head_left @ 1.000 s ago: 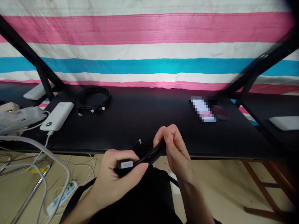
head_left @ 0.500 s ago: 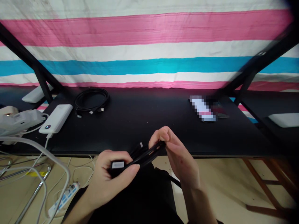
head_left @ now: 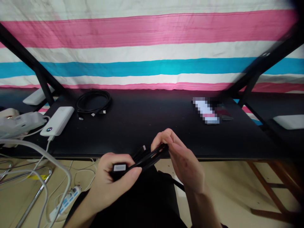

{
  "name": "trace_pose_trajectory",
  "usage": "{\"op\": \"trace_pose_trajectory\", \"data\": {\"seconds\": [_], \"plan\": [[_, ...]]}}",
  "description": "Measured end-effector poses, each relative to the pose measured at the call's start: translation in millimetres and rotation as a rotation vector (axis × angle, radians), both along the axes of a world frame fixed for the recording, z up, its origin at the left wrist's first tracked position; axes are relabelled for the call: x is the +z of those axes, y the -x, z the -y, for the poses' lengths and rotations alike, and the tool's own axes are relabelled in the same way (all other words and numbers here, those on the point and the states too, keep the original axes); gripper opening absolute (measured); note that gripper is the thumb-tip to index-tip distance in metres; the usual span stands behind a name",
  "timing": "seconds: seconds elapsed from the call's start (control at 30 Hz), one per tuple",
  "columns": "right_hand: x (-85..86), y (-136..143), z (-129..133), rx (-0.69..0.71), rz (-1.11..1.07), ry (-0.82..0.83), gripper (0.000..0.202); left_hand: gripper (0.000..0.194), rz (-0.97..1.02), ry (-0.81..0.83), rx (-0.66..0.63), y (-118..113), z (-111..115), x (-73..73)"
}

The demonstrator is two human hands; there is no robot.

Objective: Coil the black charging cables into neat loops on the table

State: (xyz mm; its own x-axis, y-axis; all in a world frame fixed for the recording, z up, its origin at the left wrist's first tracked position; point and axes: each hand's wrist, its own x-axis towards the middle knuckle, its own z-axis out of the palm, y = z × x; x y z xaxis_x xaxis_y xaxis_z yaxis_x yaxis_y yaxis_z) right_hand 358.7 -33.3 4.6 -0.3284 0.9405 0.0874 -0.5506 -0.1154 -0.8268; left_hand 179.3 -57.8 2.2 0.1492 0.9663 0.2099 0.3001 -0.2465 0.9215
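Well, from the left: near the left edge of your worktop [head_left: 133,122], a white power bank [head_left: 58,120] lies with a lead [head_left: 50,138] plugged in. Just beside it, toward the back left corner, a black coil [head_left: 87,110] rests in neat rounds, so that one looks done. Next comes your left grip [head_left: 109,182], just outside the front edge: fingers curled, thumb pointing right, pinching one end of the looped cable [head_left: 147,159], with a pale-faced connector [head_left: 120,167] showing between thumb and forefinger. That cable spans your grips at the front edge, gathered in loops but seemingly not yet even; strands gape near its far end and a metal-tipped plug [head_left: 144,148] pokes loose. Your right grip [head_left: 184,160] angles in from the right, fingers folded over that far end, pinching the loops. Further right, a pixelated object [head_left: 206,110] lies toward the back right corner.
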Motion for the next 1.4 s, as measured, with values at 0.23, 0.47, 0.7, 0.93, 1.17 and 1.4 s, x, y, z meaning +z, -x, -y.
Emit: {"op": "trace_pose_trajectory", "data": {"seconds": [0.23,0.47,0.7,0.93,1.17,1.4], "plan": [[-1.0,-1,2,0.008,0.061,-0.042,0.014,0.013,0.102,0.020,0.138,3,2,-9.9],[22.3,-6,15,-0.096,0.466,-0.056,0.008,0.023,0.293,0.137,0.127,9,2,-27.6],[23.5,-8,17,-0.083,0.553,-0.103,0.007,0.020,0.302,0.151,0.137,11,3,-26.5],[13.0,-5,18,-0.105,0.569,-0.112,0.010,0.020,0.310,0.164,0.131,10,3,-26.4],[6.4,-2,8,-0.260,0.442,-0.110,0.028,0.022,0.249,0.148,0.078,3,3,-25.6],[14.1,-6,5,-0.207,0.259,0.078,0.026,0.025,0.229,0.154,0.094,0,5,-23.7]]}}
